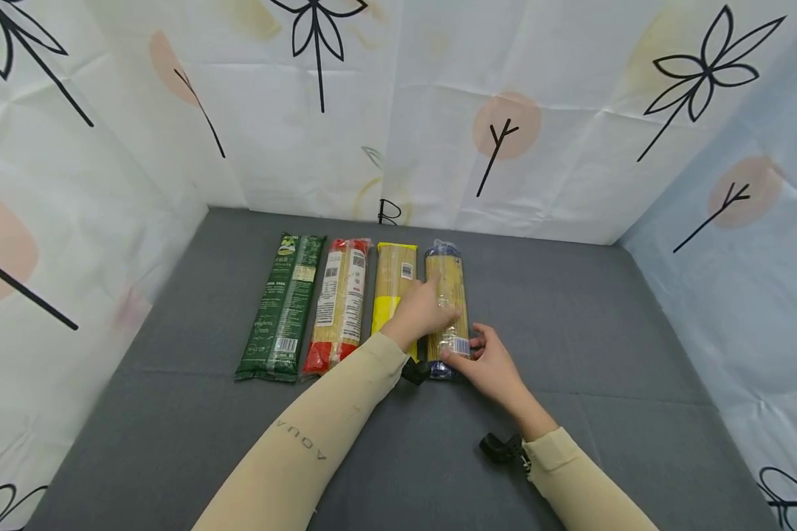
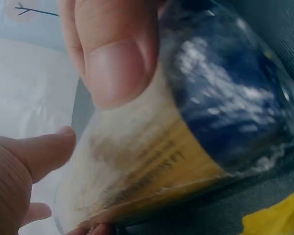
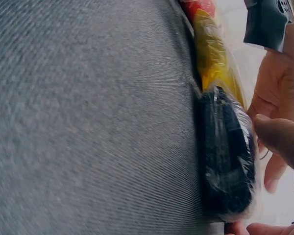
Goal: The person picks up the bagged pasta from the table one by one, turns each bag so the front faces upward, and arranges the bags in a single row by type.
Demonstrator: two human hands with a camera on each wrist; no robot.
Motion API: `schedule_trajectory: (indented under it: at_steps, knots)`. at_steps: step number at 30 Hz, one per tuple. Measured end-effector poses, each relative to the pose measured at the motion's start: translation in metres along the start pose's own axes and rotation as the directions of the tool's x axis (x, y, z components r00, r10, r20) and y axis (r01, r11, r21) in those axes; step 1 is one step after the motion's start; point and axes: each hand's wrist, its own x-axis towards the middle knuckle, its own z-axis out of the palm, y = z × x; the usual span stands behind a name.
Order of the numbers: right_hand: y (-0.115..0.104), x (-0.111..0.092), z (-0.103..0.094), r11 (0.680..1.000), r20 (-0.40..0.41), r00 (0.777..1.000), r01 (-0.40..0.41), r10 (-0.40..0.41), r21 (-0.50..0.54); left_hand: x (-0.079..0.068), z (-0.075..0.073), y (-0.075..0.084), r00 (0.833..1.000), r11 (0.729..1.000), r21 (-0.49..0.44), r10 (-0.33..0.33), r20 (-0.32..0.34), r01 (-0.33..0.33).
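Head view: the blue-ended pasta packet [image 1: 450,286] lies on the grey table [image 1: 571,332], rightmost in a row of four. The right hand [image 1: 493,369] holds its near end, thumb on top, fingers at the right edge. The left hand [image 1: 420,313] is over its middle, thumb and fingers spread; whether it bears down cannot be told. Principal risk: uneven handling by the two hands could skew the packet or knock the yellow packet [image 1: 395,273] just beside it. The red packet [image 1: 335,302] and green packet [image 1: 281,313], farther left, appear less exposed.

Left wrist view: the slick film could let the thumb slip; hard pressure could snap dry strands inside. The blue end is glossy and crinkled, with a pale yellow body beyond; dark lettering is present, mostly too blurred to read.

Right wrist view: a pinch on loose film alone could stretch or tear it. The end shows dark blue and rounded under clear, light-catching wrap. No split is visible.
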Motion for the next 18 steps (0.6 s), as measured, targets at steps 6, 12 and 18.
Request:
schedule_trajectory:
  at_steps: [6, 12, 18]
  knots:
    - [-0.0012, 0.0017, 0.0040, 0.999, -0.012, 1.000, 0.005, -0.006, -0.032, 0.0011, 0.0036, -0.0010, 1.000, 0.988, 0.157, 0.006, -0.012, -0.004]
    - [-0.0046, 0.0040, 0.0040, 0.999, -0.001, 1.000, -0.002, 0.002, -0.034, 0.0014, 0.0029, -0.0029, 1.000, 0.981, 0.195, 0.019, -0.019, -0.015]
    - [-0.0089, 0.0042, 0.0041, 0.996, 0.002, 0.999, -0.054, 0.054, -0.072, 0.0034, 0.0038, -0.0078, 0.999, 0.984, 0.173, 0.037, -0.003, -0.036]
